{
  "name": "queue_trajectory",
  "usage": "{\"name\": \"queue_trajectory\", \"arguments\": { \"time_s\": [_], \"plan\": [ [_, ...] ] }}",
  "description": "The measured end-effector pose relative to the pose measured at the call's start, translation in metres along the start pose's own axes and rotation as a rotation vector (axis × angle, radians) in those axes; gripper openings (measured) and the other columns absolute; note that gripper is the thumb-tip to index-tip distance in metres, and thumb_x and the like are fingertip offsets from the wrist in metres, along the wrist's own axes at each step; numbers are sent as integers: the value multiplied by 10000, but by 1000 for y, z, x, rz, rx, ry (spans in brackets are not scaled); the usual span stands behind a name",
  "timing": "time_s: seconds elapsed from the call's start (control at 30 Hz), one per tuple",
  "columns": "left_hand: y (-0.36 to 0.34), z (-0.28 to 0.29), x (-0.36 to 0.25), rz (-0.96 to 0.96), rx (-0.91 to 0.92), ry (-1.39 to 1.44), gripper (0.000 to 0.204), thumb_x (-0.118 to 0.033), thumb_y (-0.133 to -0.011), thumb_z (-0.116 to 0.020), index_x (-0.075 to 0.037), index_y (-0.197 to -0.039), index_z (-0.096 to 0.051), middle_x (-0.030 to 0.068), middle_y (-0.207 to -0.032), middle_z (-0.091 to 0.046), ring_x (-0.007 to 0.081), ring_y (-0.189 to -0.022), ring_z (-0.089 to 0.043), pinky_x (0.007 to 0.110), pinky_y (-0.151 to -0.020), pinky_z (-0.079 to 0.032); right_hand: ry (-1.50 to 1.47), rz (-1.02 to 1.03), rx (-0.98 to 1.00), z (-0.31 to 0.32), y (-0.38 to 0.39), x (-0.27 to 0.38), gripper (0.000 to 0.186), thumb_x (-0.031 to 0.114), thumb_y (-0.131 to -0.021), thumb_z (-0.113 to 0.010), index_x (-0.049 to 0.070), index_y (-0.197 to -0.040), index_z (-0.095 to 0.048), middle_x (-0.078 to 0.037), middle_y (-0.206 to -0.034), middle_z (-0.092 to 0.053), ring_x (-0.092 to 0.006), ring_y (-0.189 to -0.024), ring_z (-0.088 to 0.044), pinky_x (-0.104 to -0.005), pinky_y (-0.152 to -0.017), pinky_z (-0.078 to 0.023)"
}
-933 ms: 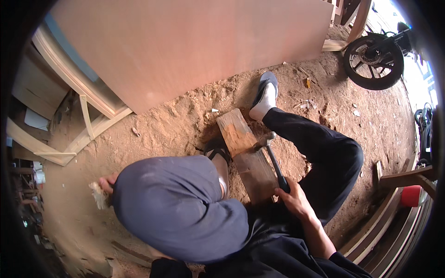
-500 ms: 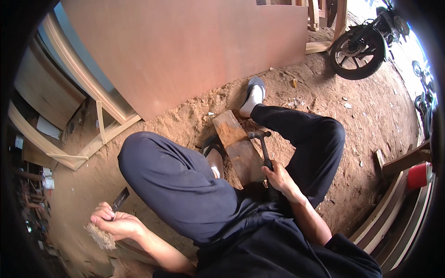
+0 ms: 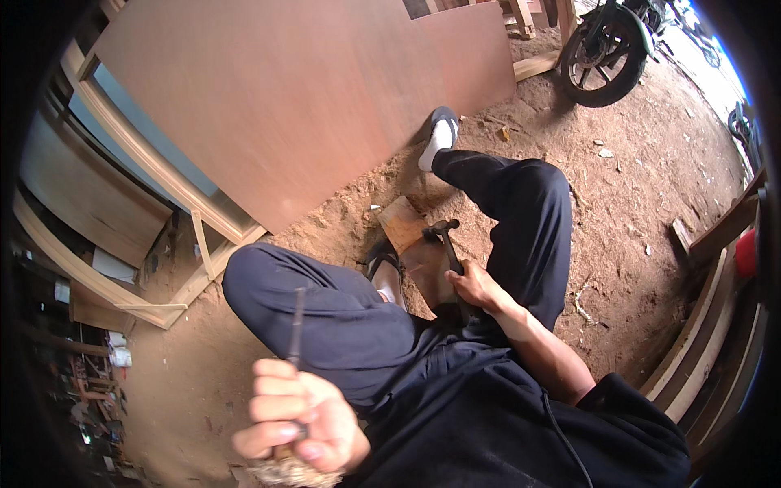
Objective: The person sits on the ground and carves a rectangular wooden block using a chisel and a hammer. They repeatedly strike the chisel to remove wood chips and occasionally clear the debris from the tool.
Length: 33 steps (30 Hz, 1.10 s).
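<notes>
The left hand (image 3: 313, 415), fingers closed around a chisel (image 3: 297, 329), has swung inward, nearer the hammer (image 3: 452, 254) gripped by the right hand (image 3: 477, 286).

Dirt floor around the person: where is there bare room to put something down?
Mostly bare: the dirt floor between the right knee and the stacked timber, with scattered scraps, and a patch left of the left knee, below the wooden frame. Crowded: between the knees, where the plank, left foot and right hand with its hammer sit.
</notes>
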State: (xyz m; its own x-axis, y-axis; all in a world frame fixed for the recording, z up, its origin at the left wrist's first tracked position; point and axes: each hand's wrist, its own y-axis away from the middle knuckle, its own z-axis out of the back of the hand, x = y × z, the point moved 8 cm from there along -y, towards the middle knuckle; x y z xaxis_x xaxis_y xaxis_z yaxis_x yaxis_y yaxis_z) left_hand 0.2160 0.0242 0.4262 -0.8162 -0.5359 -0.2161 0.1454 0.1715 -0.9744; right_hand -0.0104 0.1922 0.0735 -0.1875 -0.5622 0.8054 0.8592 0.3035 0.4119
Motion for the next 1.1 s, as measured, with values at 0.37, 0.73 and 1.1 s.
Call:
{"name": "queue_trajectory", "arguments": {
  "time_s": [0.37,0.73,1.1],
  "plan": [
    [85,-114,45,363,561,101,333,22,-780,-717,-74,-1000,-487,72,-766,-561,276,-695,-584,401,-697,-514,-345,-96,31,3,-10,-9,356,324,-962,-672,-32,-972,-655,-111,-788,-683,-203,-686,-679,-372,-634,-540],
    [149,-164,73,569,856,95,381,-124,-698,-914,-123,-997,-677,27,-876,-590,214,-877,-591,374,-792,-495,-624,-148,14,0,-22,-22,283,289,-964,-684,9,-928,-670,-29,-726,-635,-123,-636,-577,-322,-575,-459],
    [147,-154,129,730,953,-112,312,-42,-820,-771,-65,-1128,-721,75,-981,-592,181,-832,-673,315,-745,-576,-1010,-308,7,-8,-18,-44,219,259,-1003,-658,44,-960,-644,-19,-727,-617,-134,-595,-593,-318,-538,-479]
  ]
}}
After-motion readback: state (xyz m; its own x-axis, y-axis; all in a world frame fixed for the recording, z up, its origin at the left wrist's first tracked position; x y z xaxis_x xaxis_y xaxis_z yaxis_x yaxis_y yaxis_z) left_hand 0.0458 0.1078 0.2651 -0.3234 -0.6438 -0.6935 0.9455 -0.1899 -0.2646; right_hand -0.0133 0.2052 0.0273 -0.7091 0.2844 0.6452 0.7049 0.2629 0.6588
